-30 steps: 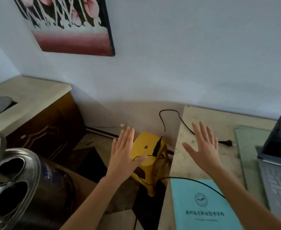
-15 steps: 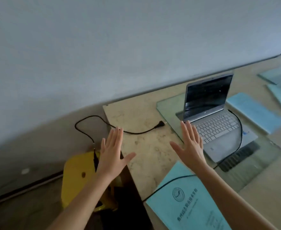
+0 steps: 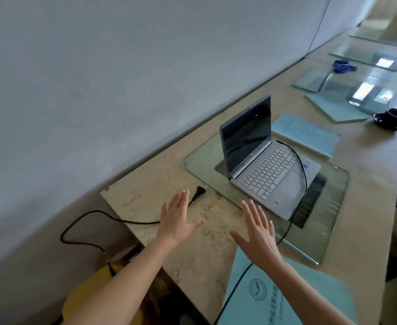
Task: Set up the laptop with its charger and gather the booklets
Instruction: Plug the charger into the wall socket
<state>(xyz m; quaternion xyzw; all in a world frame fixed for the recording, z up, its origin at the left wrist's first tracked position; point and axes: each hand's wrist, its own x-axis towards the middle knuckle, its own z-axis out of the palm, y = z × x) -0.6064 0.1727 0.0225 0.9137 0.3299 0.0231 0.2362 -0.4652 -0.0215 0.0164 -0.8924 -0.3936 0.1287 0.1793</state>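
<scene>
A silver laptop (image 3: 266, 171) stands open, screen dark, on a glass sheet (image 3: 200, 160) on the stone counter. A black charger cable (image 3: 302, 170) runs over its keyboard and down across a light-blue booklet (image 3: 286, 299) at the near edge. A black plug (image 3: 198, 192) lies on the counter, its cord (image 3: 87, 216) looping off the left end. More blue booklets lie right of the laptop (image 3: 306, 133) and farther along (image 3: 336, 106). My left hand (image 3: 177, 219) hovers open beside the plug. Spread flat with nothing in it, my right hand (image 3: 257, 235) hovers near the laptop's front corner.
A dark cup on a saucer (image 3: 394, 116) sits at the far right. Further glass sheets (image 3: 366, 55) and a blue object (image 3: 341, 65) lie along the counter. A yellow stool (image 3: 85, 299) stands below the counter's left end. The wall (image 3: 122, 78) runs along the back.
The view has swung right and up from the stool and cabinet to the counter with the laptop. Both hands stayed open and now hover over the counter.
</scene>
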